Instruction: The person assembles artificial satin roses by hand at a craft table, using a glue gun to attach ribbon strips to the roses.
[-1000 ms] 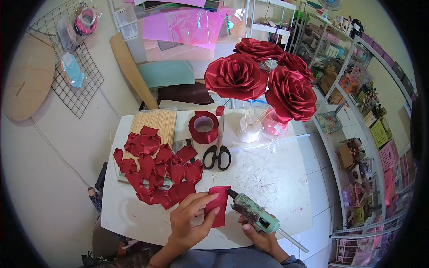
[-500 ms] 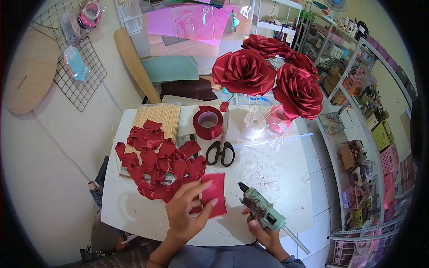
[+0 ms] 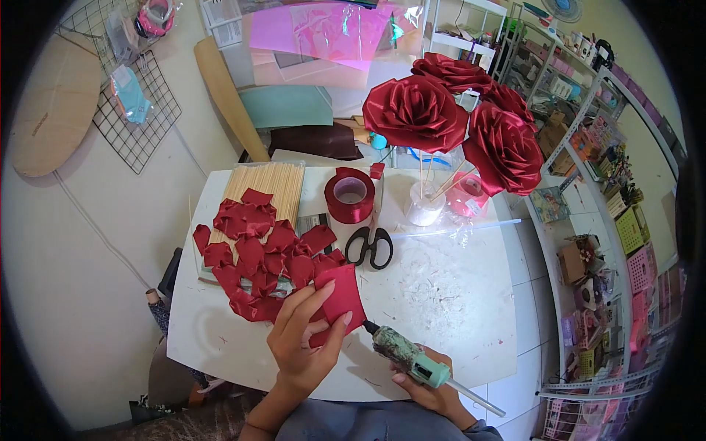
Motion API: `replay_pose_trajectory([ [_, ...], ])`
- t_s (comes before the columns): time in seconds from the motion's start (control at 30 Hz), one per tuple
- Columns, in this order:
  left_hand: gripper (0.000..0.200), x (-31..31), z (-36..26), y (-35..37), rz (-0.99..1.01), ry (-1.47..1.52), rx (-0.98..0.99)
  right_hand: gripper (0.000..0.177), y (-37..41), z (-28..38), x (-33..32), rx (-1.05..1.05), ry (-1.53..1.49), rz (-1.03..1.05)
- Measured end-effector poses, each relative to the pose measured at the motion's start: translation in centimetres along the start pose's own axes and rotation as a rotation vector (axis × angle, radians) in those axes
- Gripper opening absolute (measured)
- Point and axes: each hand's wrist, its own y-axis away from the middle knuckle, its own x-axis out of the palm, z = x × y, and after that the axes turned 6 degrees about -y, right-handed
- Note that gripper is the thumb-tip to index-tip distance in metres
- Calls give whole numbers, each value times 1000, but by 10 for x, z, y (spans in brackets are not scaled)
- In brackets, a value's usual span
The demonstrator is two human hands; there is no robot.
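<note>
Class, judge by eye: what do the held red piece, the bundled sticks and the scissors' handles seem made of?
Red piece: probably satin ribbon or fabric; smooth, with a soft sheen.
Bundled sticks: likely wood or bamboo, matte; pale tan, though any grain is too small to see.
Scissors' handles: perhaps plastic, black and fairly smooth; rounded loops suggest moulding.

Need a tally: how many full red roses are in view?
4: the front-left rose, the front-right rose, the back rose, and the back-right rose, partly covered by the front-right one. Others could be hidden behind them.
</note>
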Motion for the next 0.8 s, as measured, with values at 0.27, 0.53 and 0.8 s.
replay_pose_trajectory([
  [0.27,47,-1,-2,0,0,70,-28,26,-3,6,0,61,-33,0],
  [0.53,48,-2,3,-2,-85,230,-138,29,-2,10,-10,128,147,-187],
  [0.8,57,-10,-2,-5,17,624,-310,49,-8,9,-13,227,496,-263],
])
